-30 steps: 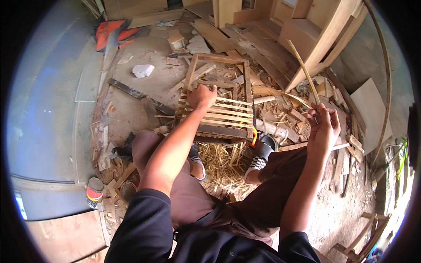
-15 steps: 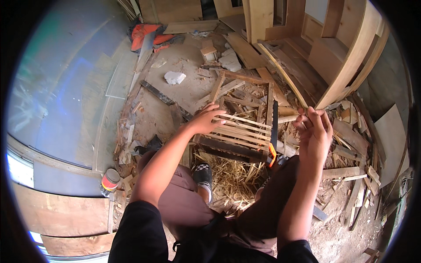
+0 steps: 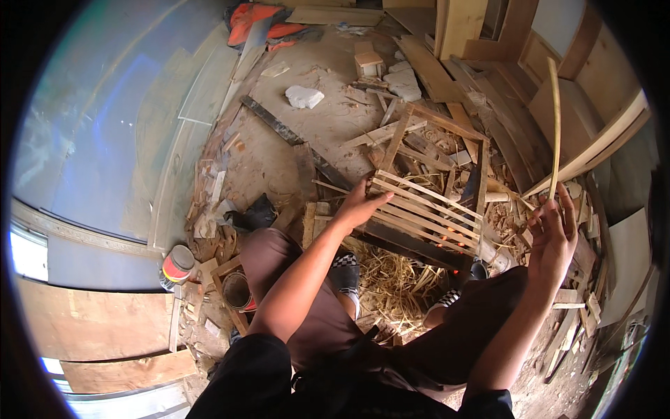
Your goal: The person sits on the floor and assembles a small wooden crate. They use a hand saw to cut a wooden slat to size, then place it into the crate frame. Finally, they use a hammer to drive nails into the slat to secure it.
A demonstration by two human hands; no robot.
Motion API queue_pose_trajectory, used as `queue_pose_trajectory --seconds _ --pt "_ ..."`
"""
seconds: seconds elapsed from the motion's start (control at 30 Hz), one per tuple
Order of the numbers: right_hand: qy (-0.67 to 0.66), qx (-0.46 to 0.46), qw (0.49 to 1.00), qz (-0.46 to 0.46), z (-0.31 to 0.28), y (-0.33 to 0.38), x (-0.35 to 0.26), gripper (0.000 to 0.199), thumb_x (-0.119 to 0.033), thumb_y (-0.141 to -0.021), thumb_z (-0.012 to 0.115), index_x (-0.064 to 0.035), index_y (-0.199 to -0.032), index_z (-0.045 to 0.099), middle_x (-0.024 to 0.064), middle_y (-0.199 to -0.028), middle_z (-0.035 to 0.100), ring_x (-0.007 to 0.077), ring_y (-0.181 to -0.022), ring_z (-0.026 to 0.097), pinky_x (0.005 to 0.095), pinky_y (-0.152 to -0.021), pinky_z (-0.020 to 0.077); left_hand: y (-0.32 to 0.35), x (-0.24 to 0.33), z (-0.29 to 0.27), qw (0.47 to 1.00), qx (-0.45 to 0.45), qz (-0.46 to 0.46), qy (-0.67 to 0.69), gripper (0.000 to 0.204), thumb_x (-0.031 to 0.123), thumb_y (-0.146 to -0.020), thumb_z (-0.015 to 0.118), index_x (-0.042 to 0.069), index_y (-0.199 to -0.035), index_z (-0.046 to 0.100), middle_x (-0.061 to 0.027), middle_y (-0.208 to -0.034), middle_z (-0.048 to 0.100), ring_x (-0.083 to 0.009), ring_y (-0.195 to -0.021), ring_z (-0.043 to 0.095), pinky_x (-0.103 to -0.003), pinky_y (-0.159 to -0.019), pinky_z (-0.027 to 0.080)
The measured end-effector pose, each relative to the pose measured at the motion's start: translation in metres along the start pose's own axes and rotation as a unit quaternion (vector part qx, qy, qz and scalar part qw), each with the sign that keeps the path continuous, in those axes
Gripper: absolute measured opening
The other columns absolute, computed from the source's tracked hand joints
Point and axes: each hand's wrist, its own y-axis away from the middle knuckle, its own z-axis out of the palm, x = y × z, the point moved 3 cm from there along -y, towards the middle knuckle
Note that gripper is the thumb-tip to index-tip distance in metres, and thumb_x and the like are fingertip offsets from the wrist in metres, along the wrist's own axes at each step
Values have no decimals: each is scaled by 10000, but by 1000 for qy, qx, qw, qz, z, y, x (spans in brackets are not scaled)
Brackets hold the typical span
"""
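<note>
A square wooden frame [image 3: 419, 119] with several thin slats laid across its near half lies on the ground between my feet. My left hand [image 3: 359, 204] rests on the frame's near left corner, fingers spread over the slat ends. My right hand [image 3: 551, 234] is raised to the right of the frame and grips a long thin wooden strip [image 3: 555, 126] that stands almost upright. A dark flat tool [image 3: 471, 190] lies on the frame's right side.
Straw [image 3: 391, 279] lies under the frame by my checkered shoes [image 3: 345, 272]. Wood scraps and boards [image 3: 460, 42] crowd the right and far side. A small can [image 3: 178, 264] and a round tin [image 3: 237, 290] sit at left. A white lump [image 3: 304, 96] lies farther off.
The view has swung left and down. My right hand has lifted the thin strip clear of the scrap pile and stood it upright. My left hand slid to the frame's near left corner.
</note>
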Motion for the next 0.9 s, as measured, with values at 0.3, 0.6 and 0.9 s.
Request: queue_pose_trajectory --seconds 0.3,0.6,0.9 --pt "55 -74 992 85 44 0 24 326 -35 -995 594 13 -1317 591 96 -1040 686 167 -938 678 327 -774 598 41 -46 25 994 90 54 -9 843 387 -1069 639 43 -1685 177 -284 -1707 238 -438 -1572 305 -490 -1284 300" --pt "153 -221 962 47 110 -27 13 296 -194 -1029 435 -27 -1195 613 -42 -782 428 44 -618 363 206 -537 277 62 -64 12 993 109 35 30 876 368 -1018 721 26 -1666 240 -271 -1654 367 -394 -1558 354 -461 -1261 329" --pt "422 -369 826 -54 58 -58 99 206 -187 -1061 662 11 -1008 644 -4 -766 516 85 -735 437 292 -645 373 43 -44 -25 933 279 20 228 604 528 -1142 440 23 -1365 684 -100 -1291 731 -208 -1171 653 -364 -1025 492"
